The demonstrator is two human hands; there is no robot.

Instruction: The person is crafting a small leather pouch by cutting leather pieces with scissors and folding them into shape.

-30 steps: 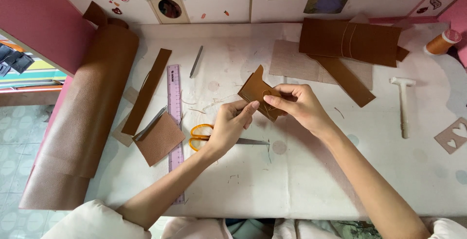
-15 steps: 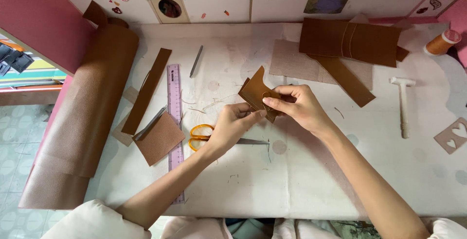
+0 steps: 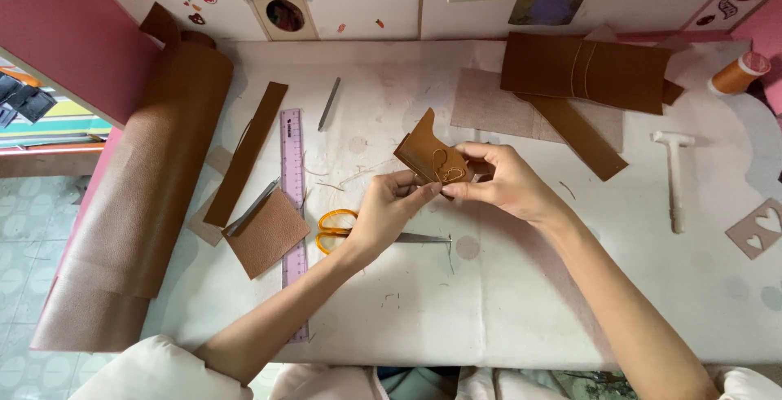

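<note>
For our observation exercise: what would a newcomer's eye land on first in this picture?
First, the small brown leather piece with a loop of thread, pinched between the left hand and right hand at table centre. Next, the big leather roll at the left edge, then the orange-handled scissors under the left wrist.

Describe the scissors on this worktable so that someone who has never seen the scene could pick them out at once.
Start at the long pink ruler lying lengthwise on the left half of the white table. Just right of its lower half, under the person's left hand, lie the scissors. Their orange loop handles set them apart from the brown leather pieces around them.
</note>
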